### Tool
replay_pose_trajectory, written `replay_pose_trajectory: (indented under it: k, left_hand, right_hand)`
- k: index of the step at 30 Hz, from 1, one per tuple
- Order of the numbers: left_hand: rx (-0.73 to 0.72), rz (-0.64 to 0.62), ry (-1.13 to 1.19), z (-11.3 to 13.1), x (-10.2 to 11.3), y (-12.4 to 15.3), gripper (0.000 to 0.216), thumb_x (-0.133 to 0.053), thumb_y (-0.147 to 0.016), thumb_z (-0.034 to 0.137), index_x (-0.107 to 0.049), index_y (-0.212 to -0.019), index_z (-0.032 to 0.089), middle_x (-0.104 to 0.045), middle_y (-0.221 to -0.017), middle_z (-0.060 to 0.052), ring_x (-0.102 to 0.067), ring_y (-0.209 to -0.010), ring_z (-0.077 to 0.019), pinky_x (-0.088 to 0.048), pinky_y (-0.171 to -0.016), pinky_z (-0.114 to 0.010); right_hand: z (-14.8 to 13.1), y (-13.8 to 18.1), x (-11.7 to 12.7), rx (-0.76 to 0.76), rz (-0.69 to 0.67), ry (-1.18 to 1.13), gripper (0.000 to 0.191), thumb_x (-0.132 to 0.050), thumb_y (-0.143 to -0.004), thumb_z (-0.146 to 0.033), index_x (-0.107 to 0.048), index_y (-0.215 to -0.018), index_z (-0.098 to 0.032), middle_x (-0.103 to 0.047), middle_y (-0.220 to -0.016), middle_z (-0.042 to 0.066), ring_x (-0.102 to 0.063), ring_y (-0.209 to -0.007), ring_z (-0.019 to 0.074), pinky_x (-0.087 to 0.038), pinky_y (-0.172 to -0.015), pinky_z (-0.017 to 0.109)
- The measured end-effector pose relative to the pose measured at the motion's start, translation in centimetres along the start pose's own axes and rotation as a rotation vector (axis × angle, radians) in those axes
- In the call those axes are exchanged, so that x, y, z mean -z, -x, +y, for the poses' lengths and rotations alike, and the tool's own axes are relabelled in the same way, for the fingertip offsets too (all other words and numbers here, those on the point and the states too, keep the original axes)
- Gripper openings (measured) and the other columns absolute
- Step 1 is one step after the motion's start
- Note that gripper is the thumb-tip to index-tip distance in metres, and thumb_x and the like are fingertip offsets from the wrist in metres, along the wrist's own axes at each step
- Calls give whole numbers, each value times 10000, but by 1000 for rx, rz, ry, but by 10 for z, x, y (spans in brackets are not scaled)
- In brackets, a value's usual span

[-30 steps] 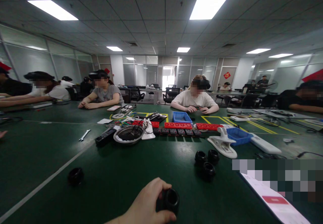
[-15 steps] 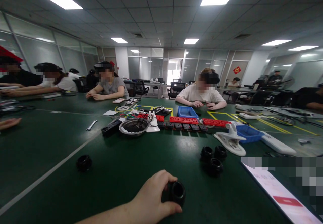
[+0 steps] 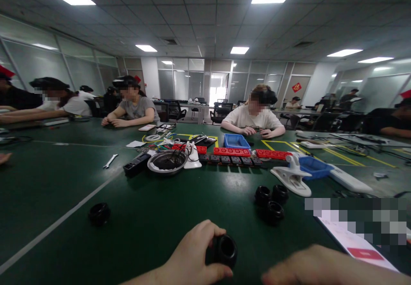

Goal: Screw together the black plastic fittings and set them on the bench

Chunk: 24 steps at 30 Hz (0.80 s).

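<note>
Tabletop [image 3: 154,220], near-edge side | I see left hand [image 3: 199,255] gripping black ring [image 3: 227,261] | right hand [image 3: 302,268] blurred, its grip I cannot tell | three similar rings [image 3: 275,219] beyond

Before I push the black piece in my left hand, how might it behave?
The black piece is probably stiff: its rim looks undeformed in your left hand. Its rounded outer sides suggest it might roll if tipped over.

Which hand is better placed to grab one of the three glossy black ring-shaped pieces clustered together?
Probably the right hand: though blurred, it seems to hold nothing, and the three black rings lie roughly ahead of it. The left hand is busy gripping another black ring.
</note>
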<state>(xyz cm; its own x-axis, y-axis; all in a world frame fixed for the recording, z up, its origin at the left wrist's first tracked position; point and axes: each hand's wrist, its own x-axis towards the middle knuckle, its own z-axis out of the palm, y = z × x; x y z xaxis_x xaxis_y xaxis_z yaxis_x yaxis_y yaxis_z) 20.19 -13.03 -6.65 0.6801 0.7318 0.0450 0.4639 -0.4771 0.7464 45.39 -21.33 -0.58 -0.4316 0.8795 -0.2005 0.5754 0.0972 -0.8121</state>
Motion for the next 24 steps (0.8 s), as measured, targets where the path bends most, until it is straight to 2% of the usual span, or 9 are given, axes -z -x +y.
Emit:
replay_pose_trajectory:
  k: [1,2,4,6,10,14,18,21,24]
  left_hand:
    - [-8,6,-3,-1,-1,0,435,-717,-607,290,-531,-988,189,-522,-922,-19,-489,-825,-178,-389,-726,-281]
    - [-16,12,-4,-1,-1,1,436,-716,-605,273,-528,-989,190,-523,-917,-18,-489,-823,-178,-391,-727,-281]
    - [-36,19,4,-2,-2,2,411,-703,-610,228,-524,-979,195,-525,-916,-16,-489,-833,-178,-393,-736,-279]
    - [-66,28,17,-2,-2,2,403,-697,-605,196,-520,-967,201,-521,-953,-18,-479,-881,-185,-386,-775,-284]
    - [-77,58,43,-1,0,1,548,-731,-562,208,-486,-1052,213,-477,-1095,-41,-434,-992,-212,-354,-859,-313]
    - [-58,-11,64,0,3,-3,338,-667,-645,215,-557,-965,224,-534,-906,-11,-488,-859,-187,-392,-754,-291]
    - [-34,-25,67,1,0,-4,295,-637,-650,196,-573,-937,220,-535,-862,-5,-492,-821,-186,-396,-727,-294]
    - [23,57,38,0,-8,-3,268,-614,-662,230,-571,-926,209,-535,-857,-18,-492,-808,-201,-404,-718,-316]
    - [60,166,-2,-1,-15,-4,266,-608,-666,279,-574,-916,196,-537,-851,-33,-495,-789,-215,-408,-707,-333]
  right_hand:
    - [-4,-8,-2,-14,-7,0,294,-568,-783,-314,-556,-1071,-258,-578,-1022,33,-544,-929,190,-451,-785,299]
    - [-7,-19,-6,-92,-25,21,280,-550,-788,-297,-569,-1062,-240,-589,-1006,38,-540,-935,197,-440,-799,307]
    - [-5,-41,-15,-142,30,18,319,-558,-757,-253,-568,-1064,-169,-606,-944,62,-553,-873,201,-442,-768,307]
    - [1,-59,-27,-125,106,11,430,-583,-710,-211,-518,-1131,-151,-598,-935,60,-554,-831,189,-444,-733,291]
    - [8,-69,-45,-51,169,94,488,-671,-611,-176,-553,-1084,-193,-580,-955,41,-523,-853,196,-412,-747,290]
    - [8,-72,-48,78,156,188,434,-716,-595,-199,-592,-1011,-213,-583,-900,14,-507,-833,184,-388,-711,262]
    - [14,-80,-51,108,158,250,351,-745,-584,-313,-615,-884,-184,-565,-782,-11,-504,-704,138,-364,-589,208]
    - [16,-85,-62,-5,292,400,420,-728,-549,-448,-584,-820,-162,-555,-742,5,-493,-653,151,-357,-554,232]
    - [13,-85,-75,-79,453,588,411,-688,-564,-466,-550,-782,-145,-560,-740,37,-502,-677,192,-381,-616,301]
